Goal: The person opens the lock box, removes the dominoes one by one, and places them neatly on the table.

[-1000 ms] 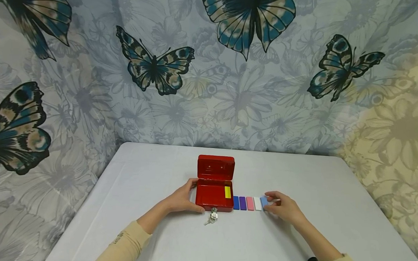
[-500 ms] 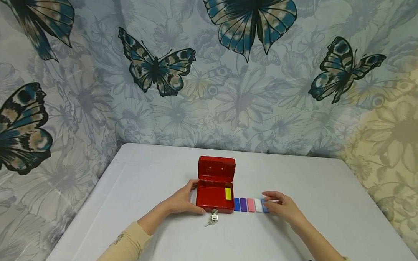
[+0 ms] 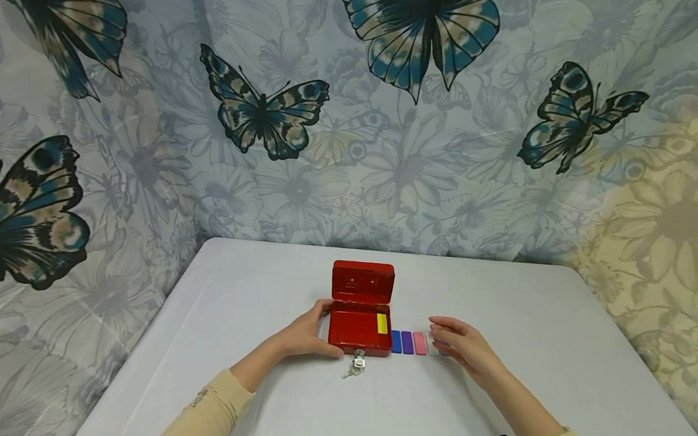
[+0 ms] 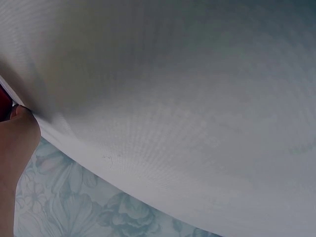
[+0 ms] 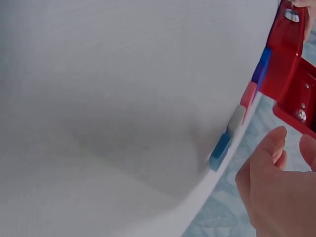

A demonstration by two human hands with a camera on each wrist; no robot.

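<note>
A red cash box (image 3: 353, 325) stands with its lid (image 3: 363, 281) raised, and a yellow block (image 3: 382, 323) lies inside at the right. My left hand (image 3: 302, 332) holds the box's left side, thumb at the front corner and fingers at the back. To the right of the box runs a row of small flat blocks: blue (image 3: 396, 342), purple (image 3: 408, 343), pink (image 3: 419, 343), white (image 3: 430, 345) and light blue (image 5: 220, 151). Over the right end of this row is my right hand (image 3: 468, 348), fingers loosely bent and holding nothing. It partly hides the white and light blue blocks in the head view.
A padlock (image 3: 359, 359) hangs at the box's front, with keys (image 3: 351, 373) lying on the white-covered table (image 3: 286, 400). Behind the table hangs a butterfly-patterned backdrop (image 3: 405, 177).
My right hand has let go of the light blue block, leaving it beside the white one. It has risen and shifted left over the row. The left hand stays on the box.
</note>
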